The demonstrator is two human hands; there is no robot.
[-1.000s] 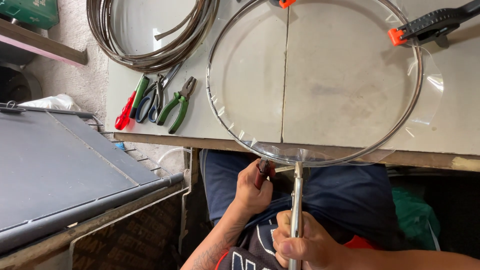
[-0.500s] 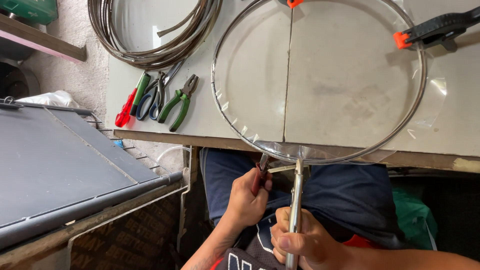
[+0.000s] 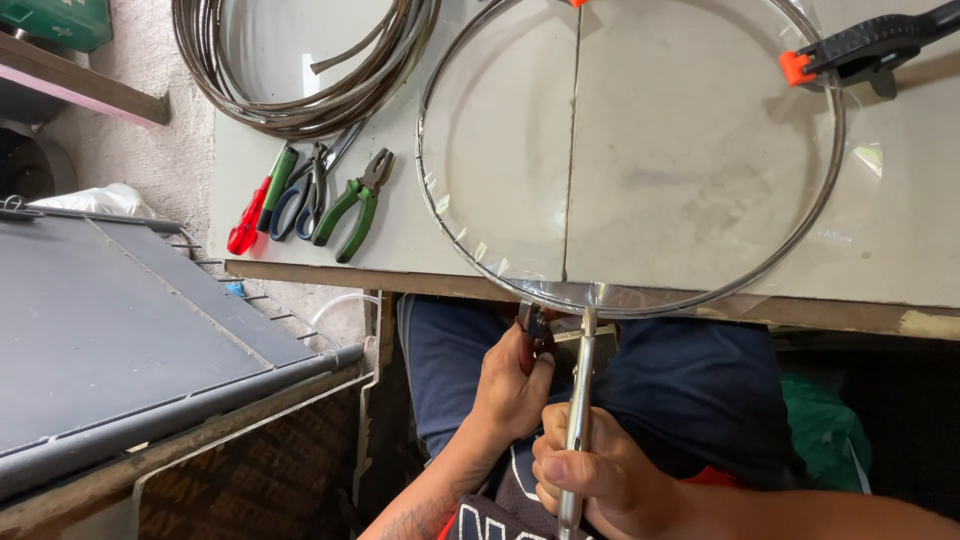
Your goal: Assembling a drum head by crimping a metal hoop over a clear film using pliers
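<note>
Two hands were working at the near edge of the workbench [image 3: 300, 180], head view only. Left hand [image 3: 512, 385] was closed around a small dark-handled tool [image 3: 533, 328], fingers clamped on it, its tip up against the bottom of the metal hoop [image 3: 835, 190]. Right hand [image 3: 600, 480] gripped the silver handles of locking pliers [image 3: 578, 420], fingers wrapped tight; the pliers stood nearly upright with their head meeting the hoop's lowest point, just beside the other tool. The exact contact at the rim was too small to tell.

The hoop lay flat on the bench, a thin steel ring with clear film [image 3: 470, 240] wrapped along its lower left arc, its bottom overhanging the bench edge above the person's dark blue lap. A black spring clamp with an orange tip [image 3: 860, 45] pinned the hoop's upper right. A second orange tip showed at the top edge, mostly cut off.

Left of the hoop: green-handled pliers [image 3: 352, 210], blue-handled scissors [image 3: 305, 195], and a red and green screwdriver [image 3: 262, 200], side by side, well apart from the hands. Above those sat a coil of flat metal strip [image 3: 300, 95].

A green box [image 3: 55, 20] sat in the top left corner, partly cropped; markings unreadable. A dark grey panel [image 3: 110, 330] sloped at left, a white plastic bag [image 3: 100, 200] just above it.
</note>
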